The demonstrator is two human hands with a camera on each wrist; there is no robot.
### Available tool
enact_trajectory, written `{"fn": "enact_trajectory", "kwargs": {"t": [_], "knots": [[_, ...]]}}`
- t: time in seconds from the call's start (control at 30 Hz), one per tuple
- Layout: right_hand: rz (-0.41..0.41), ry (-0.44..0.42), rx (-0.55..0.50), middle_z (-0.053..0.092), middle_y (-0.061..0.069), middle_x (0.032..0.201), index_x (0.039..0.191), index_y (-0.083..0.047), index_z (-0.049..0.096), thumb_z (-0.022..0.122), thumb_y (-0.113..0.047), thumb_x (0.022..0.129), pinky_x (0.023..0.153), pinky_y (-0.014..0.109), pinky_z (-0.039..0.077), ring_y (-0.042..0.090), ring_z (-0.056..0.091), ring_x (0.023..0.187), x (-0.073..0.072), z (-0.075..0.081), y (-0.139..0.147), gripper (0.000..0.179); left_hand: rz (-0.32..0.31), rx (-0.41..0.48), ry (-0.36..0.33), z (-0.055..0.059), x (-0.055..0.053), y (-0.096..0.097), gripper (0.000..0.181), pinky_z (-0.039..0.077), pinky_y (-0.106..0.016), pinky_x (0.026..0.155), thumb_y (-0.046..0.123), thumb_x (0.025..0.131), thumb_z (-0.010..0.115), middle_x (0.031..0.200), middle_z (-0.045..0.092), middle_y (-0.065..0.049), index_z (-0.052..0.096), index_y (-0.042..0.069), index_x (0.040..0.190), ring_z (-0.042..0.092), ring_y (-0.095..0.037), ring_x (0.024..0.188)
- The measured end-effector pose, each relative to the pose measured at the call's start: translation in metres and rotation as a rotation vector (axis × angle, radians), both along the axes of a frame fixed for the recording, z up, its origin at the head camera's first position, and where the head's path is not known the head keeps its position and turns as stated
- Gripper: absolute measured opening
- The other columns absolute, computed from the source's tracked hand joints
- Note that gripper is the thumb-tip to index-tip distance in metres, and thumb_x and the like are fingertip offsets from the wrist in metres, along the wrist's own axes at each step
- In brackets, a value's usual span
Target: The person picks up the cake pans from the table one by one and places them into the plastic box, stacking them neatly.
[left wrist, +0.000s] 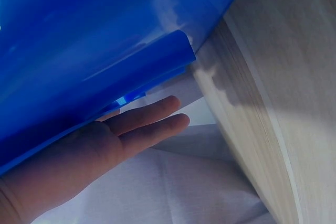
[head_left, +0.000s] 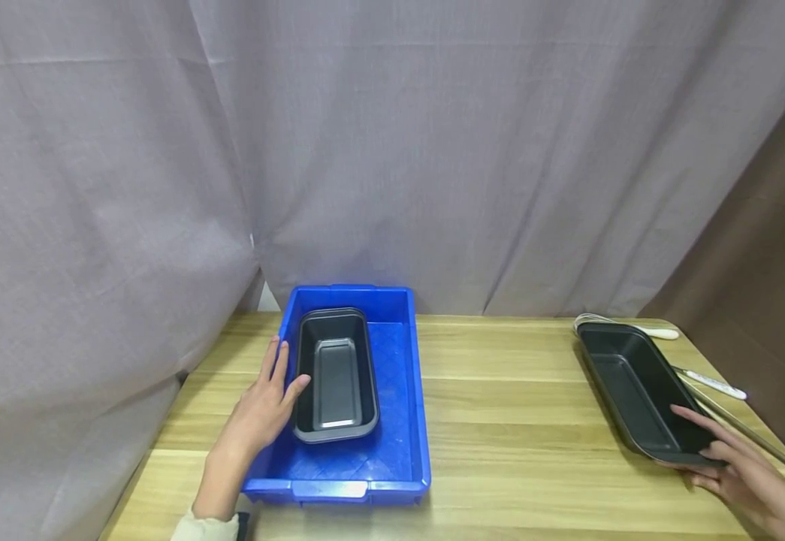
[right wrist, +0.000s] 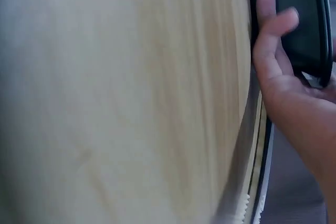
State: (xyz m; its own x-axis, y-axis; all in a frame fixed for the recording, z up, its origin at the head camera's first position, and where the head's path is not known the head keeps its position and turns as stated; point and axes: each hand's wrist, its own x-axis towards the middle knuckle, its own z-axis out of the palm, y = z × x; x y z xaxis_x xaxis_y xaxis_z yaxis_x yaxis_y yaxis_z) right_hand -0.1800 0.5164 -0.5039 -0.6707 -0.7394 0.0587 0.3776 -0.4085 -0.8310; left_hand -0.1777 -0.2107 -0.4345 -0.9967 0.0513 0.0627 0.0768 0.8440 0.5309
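Note:
A dark loaf pan [head_left: 336,376] lies inside a blue bin [head_left: 397,421], along its left side. My left hand [head_left: 260,409] rests at the bin's left rim, thumb over the rim beside the pan. In the left wrist view, straight fingers [left wrist: 152,129] extend along the bin's outer wall. On the right, my right hand [head_left: 744,466] grips a second dark loaf pan [head_left: 629,391] at its near right corner, some fingers under it. The right wrist view shows this hand [right wrist: 289,72] against the pan's end [right wrist: 307,30].
Partly hidden behind the second pan is a whisk [head_left: 662,333] with a white handle. Right of the pan lie a utensil with a patterned white handle [head_left: 715,384] and a long thin strip [head_left: 764,437]. Grey curtain [head_left: 433,165] hangs behind the wooden table [head_left: 500,406].

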Motion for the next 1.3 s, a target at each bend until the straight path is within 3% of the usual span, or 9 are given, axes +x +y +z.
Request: {"fn": "enact_trajectory", "kwargs": {"t": [0.2,0.4,0.47,0.53,0.6,0.7,0.83,1.07,1.3], "knots": [[0.125,-0.109,-0.285,0.049,-0.003,0.165,0.174,-0.033,0.035,-0.012,0.002,0.11,0.132,0.049,0.031,0.049,0.041,0.158,0.002,-0.009,-0.013,0.086,0.004,-0.006,0.003,0.0,0.0,0.0,0.075,0.036,-0.081,0.116,0.037,0.12,0.045,0.183,0.001,-0.026,0.011,-0.003,0.174,0.05,-0.066,0.142],[0.038,0.003,-0.295,0.049,-0.009,0.163,0.175,-0.033,0.029,-0.005,0.009,0.112,0.128,0.051,0.037,0.052,0.047,0.152,0.006,-0.014,-0.035,0.083,0.005,-0.002,0.0,-0.002,0.0,0.0,0.077,0.036,-0.083,0.115,0.04,0.119,0.045,0.183,0.001,-0.025,0.011,-0.002,0.175,0.051,-0.067,0.141],[-0.101,0.146,-0.16,0.046,-0.02,0.16,0.175,-0.032,0.029,0.003,0.013,0.112,0.123,0.041,0.046,0.034,0.061,0.146,0.009,-0.013,-0.042,0.082,0.002,0.006,0.009,-0.007,-0.002,-0.002,0.077,0.035,-0.084,0.114,0.043,0.119,0.044,0.184,0.002,-0.023,0.012,0.001,0.175,0.05,-0.067,0.141],[-0.251,0.216,0.024,0.062,-0.02,0.122,0.172,-0.038,0.037,0.013,0.014,0.113,0.108,0.023,0.055,0.009,0.076,0.1,0.014,-0.009,-0.048,0.082,-0.001,-0.013,0.073,-0.024,-0.01,-0.009,0.078,0.04,-0.084,0.109,0.048,0.119,0.041,0.185,0.002,-0.019,0.012,0.006,0.177,0.056,-0.068,0.134],[-0.405,0.276,0.252,0.047,-0.012,0.081,0.166,-0.044,0.045,0.025,0.014,0.113,0.081,0.013,0.053,0.006,0.043,0.056,0.019,-0.004,-0.057,0.081,0.003,-0.024,0.125,-0.044,-0.02,-0.016,0.079,0.044,-0.084,0.104,0.054,0.118,0.04,0.186,0.003,-0.016,0.012,0.011,0.178,0.061,-0.068,0.127],[-0.516,0.288,0.446,0.023,-0.004,0.071,0.159,-0.049,0.053,0.036,0.011,0.113,0.058,0.024,0.039,0.021,0.017,0.056,0.023,0.004,-0.071,0.078,0.013,-0.065,0.205,-0.073,-0.034,-0.025,0.079,0.051,-0.08,0.093,0.06,0.117,0.036,0.187,0.003,-0.011,0.01,0.018,0.179,0.068,-0.064,0.115],[-0.517,0.373,0.515,0.024,-0.003,0.07,0.161,-0.042,0.054,0.038,0.011,0.113,0.06,0.023,0.043,0.023,0.019,0.057,0.023,0.012,-0.091,0.074,0.006,-0.054,0.178,-0.062,-0.028,-0.021,0.077,0.049,-0.082,0.095,0.056,0.118,0.037,0.186,0.002,-0.014,0.009,0.017,0.179,0.068,-0.064,0.116],[-0.498,0.419,0.58,0.033,-0.005,0.071,0.164,-0.025,0.054,0.042,0.007,0.113,0.053,0.027,0.038,0.025,0.021,0.058,0.024,0.03,-0.13,0.061,0.0,-0.012,0.031,-0.003,0.001,-0.001,0.072,0.045,-0.078,0.11,0.036,0.12,0.046,0.183,0.006,-0.026,0.015,0.001,0.175,0.061,-0.066,0.129],[-0.542,0.398,0.61,0.014,0.004,0.073,0.15,-0.029,0.067,0.052,0.007,0.109,0.067,0.025,0.046,0.032,0.017,0.064,0.025,0.049,-0.17,0.057,-0.002,-0.015,0.022,-0.003,0.001,-0.001,0.073,0.043,-0.078,0.112,0.04,0.12,0.043,0.183,0.005,-0.026,0.015,0.001,0.175,0.058,-0.067,0.133]]}}
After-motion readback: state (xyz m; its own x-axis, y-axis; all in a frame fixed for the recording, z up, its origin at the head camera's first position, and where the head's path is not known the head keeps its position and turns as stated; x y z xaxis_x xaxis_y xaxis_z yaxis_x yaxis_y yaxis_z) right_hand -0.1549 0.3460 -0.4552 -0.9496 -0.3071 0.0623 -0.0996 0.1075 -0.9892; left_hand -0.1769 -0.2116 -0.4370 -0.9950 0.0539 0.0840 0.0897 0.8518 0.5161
